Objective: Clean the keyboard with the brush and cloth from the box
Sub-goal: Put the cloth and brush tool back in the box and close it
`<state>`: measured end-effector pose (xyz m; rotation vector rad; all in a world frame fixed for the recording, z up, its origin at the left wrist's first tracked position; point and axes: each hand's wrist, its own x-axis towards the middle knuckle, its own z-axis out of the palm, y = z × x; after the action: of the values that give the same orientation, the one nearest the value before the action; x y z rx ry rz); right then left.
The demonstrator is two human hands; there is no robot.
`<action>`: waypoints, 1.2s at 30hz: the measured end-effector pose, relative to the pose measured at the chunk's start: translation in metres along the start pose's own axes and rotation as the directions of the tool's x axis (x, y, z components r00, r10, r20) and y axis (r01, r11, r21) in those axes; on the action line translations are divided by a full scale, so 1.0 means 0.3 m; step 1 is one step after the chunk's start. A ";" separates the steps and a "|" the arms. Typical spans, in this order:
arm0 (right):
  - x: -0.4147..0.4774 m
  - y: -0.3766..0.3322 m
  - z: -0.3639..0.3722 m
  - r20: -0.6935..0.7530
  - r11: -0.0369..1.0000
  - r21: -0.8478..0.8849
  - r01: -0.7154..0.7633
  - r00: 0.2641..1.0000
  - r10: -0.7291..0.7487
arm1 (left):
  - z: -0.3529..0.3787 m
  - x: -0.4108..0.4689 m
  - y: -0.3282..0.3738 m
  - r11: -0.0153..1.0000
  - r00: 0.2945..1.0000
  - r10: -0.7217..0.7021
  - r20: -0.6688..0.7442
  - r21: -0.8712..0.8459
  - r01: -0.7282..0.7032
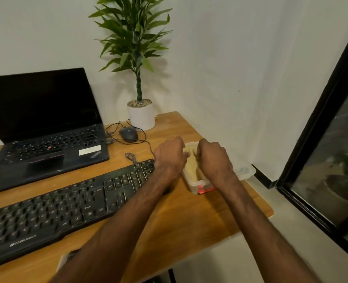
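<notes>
Both hands hang over one clear plastic box (197,185) at right of centre. The left hand (170,154) has its fingers curled and its thumb pressed on the pale yellow cloth (190,166) inside. The right hand (214,158) curls its fingers into the same cloth from the other side. The fingertips are hidden behind the backs of the hands. One cloth shows, folded and filling the box. The box has a red clip at its near end, and a second clear plastic piece (244,171) lies against its right side.

The one keyboard (56,209) lies slantwise in the lower left of the frame, its right end under the left wrist, just beside the box. It is black and full-sized with a number pad. "ZEBRONICS" is printed in white on its front edge, and "Shift" and "Ctrl" can be read on keys.

Behind it, at upper left, stands one open black laptop (46,152) with a dark screen, a red nub among the keys, a ThinkPad logo and a white sticker too blurred to read. One dark wired mouse (128,134) and one plant in a white pot (141,116) sit further back on the wooden counter (189,221).
</notes>
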<state>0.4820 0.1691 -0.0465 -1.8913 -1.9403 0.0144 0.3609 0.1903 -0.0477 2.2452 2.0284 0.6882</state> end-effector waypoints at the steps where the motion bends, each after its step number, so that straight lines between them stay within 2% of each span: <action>1: 0.001 -0.008 0.003 0.031 0.998 -0.050 0.025 0.999 -0.023 | 0.000 -0.004 -0.003 0.999 1.000 0.029 -0.011 0.031 -0.028; 5: 0.012 -0.024 0.005 0.162 0.986 -0.148 0.081 0.985 -0.057 | -0.013 -0.016 -0.004 0.979 0.990 0.141 -0.012 0.147 -0.138; 11: 0.008 -0.047 -0.008 0.219 0.974 -0.206 0.094 0.974 -0.048 | -0.014 -0.016 -0.015 0.971 0.989 0.091 0.119 0.212 -0.114; 14: -0.010 -0.050 -0.016 0.194 0.972 -0.216 0.086 0.980 -0.043 | -0.020 -0.025 -0.016 0.969 0.984 0.117 0.136 0.202 -0.143; 18: -0.042 -0.060 -0.015 0.070 0.958 -0.256 0.132 0.991 -0.118 | -0.028 -0.054 -0.019 0.968 0.975 0.169 0.141 0.161 -0.191; 24: -0.042 -0.046 0.001 0.186 0.994 -0.098 0.045 0.982 -0.026 | -0.051 -0.096 -0.030 0.975 0.968 0.205 0.145 0.058 -0.215; 28: -0.080 -0.080 -0.019 0.039 0.995 0.059 0.081 0.996 -0.083 | -0.112 -0.141 -0.062 0.978 0.974 0.210 0.088 -0.018 -0.210; 32: -0.192 -0.183 -0.025 -0.121 0.956 0.200 0.213 0.974 -0.191 | -0.193 -0.243 -0.162 0.981 0.984 0.172 0.052 -0.097 -0.166; 36: -0.332 -0.298 0.012 -0.128 0.844 0.437 0.311 0.950 -0.284 | -0.271 -0.405 -0.321 0.983 0.996 0.093 0.012 -0.160 -0.090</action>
<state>0.3938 0.0686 -0.0521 -1.2635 -1.9598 0.2917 0.2367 0.0669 -0.0411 2.2557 1.8005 0.8008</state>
